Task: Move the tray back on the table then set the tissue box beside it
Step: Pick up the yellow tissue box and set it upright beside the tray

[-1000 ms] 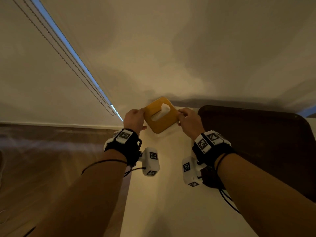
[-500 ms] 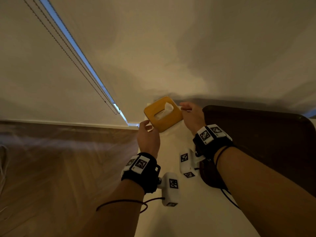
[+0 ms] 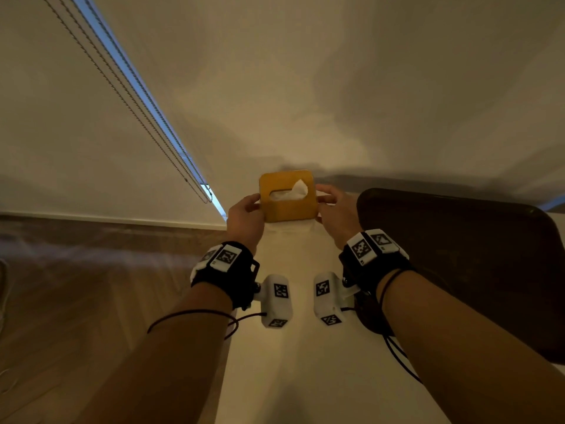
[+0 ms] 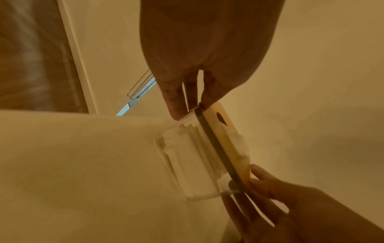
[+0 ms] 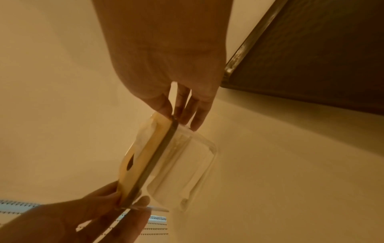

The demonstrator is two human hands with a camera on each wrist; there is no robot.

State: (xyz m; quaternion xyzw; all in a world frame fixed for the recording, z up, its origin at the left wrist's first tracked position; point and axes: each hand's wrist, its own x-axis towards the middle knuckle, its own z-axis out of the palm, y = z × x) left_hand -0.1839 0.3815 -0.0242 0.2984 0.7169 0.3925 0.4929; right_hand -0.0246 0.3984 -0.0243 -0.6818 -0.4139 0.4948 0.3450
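The tissue box (image 3: pixel 287 209) has a clear body and a yellow lid with a white tissue poking from its slot. It stands at the far end of the white table (image 3: pixel 299 377), close to the wall and left of the dark brown tray (image 3: pixel 458 255). My left hand (image 3: pixel 255 203) pinches the lid's left edge and my right hand (image 3: pixel 324 198) pinches its right edge. The left wrist view shows the tissue box (image 4: pixel 199 157) between my left hand (image 4: pixel 187 98) and right hand (image 4: pixel 259 189), its base against the table. In the right wrist view the tissue box (image 5: pixel 178 164) is a short way from the tray (image 5: pixel 311 57).
The wall rises just behind the box. A blind with bead chains (image 3: pixel 195 185) hangs at the left. The table's left edge drops to a wooden floor (image 3: pixel 91 286) near my left wrist. The tray takes up the table's right side.
The box has turned from a diagonal to square with the table edge and sits a little further back. My left hand has shifted from its near corner to its left edge.
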